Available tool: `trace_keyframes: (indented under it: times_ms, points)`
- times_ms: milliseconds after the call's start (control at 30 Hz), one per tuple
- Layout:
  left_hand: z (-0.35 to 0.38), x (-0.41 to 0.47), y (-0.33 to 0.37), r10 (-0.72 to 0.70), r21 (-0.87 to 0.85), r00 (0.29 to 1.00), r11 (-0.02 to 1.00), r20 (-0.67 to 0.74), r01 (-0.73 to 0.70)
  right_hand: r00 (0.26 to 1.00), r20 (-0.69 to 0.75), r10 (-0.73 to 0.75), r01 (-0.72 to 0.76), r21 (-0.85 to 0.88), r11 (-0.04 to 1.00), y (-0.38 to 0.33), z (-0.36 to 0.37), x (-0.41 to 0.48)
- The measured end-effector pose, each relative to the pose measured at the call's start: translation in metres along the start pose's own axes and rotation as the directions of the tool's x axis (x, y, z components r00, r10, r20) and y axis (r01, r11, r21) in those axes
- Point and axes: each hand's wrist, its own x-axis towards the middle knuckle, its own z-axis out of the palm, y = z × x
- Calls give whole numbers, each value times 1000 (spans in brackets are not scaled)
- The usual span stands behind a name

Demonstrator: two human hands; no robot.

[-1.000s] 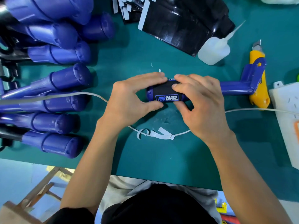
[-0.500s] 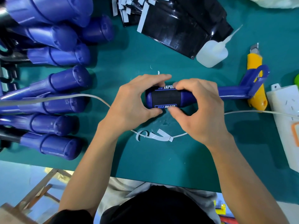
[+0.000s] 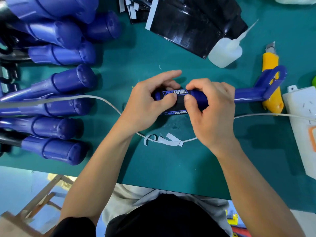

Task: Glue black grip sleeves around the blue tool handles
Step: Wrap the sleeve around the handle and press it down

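Observation:
A blue tool (image 3: 248, 94) lies across the green mat (image 3: 171, 168), its handle pointing left and wrapped in a black grip sleeve (image 3: 179, 101) printed PRO TAPER. My left hand (image 3: 147, 103) grips the handle's left end, thumb pressed on the sleeve, index finger stretched out above. My right hand (image 3: 212, 108) curls round the handle just right of the sleeve, thumb pressing the sleeve's edge. A white glue bottle (image 3: 225, 52) lies beyond, and a stack of black sleeves (image 3: 193, 19) sits at the top.
Several bare blue handles (image 3: 65, 82) are piled at the left. A yellow utility knife (image 3: 271, 79) lies under the tool's far end. A white box (image 3: 302, 120) stands at the right edge. A white cord (image 3: 106, 101) and peeled backing strips (image 3: 164, 139) cross the mat.
The handle has been rolled so the PRO TAPER print now faces up at the top. Both thumbs have moved onto the sleeve's face and my left index finger has lifted off.

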Motion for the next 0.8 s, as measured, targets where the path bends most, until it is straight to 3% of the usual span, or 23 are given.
trace_keyframes:
  times_ms: [367,800]
  points:
    - [-5,-9,0,95,191,995,977,-2,-93,999,50,-13,10,47,999,3,-6,-1]
    - [-3,-10,3,79,193,996,978,-28,-72,994,108,15,-14,-5,1000,2,-8,1]
